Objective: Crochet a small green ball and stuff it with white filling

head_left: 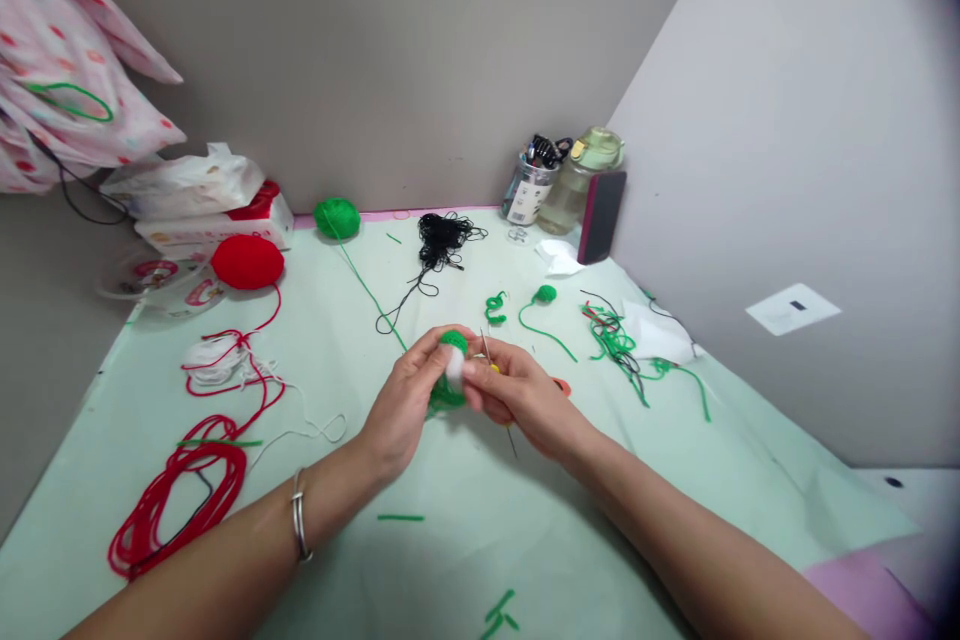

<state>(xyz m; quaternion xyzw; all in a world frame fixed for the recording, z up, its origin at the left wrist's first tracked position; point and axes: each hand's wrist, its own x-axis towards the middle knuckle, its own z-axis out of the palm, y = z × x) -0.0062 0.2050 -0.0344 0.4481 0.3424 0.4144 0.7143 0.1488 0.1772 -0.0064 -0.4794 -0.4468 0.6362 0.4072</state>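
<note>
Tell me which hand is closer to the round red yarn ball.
Left. The round red yarn ball lies beyond and left of the left hand; the right hand sits farther right.

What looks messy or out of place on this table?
Nothing spilled or broken. Cut green snippets lie scattered over the table cover, and tangled green and dark scraps sprawl right of the green crochet piece held between the left hand and right hand.

I log colours only | crochet piece [448, 392] green | stuffing tuft [455, 367] white | far yarn ball [337, 218] green | near yarn ball [247, 262] red | yarn loops [180, 495] red | thread tangle [442, 235] black | table cover [450, 560] plain pale mint | hanging fabric [67, 70] pink, red-spotted | bangle [300, 515] silver | phone case [602, 215] dark magenta
</note>
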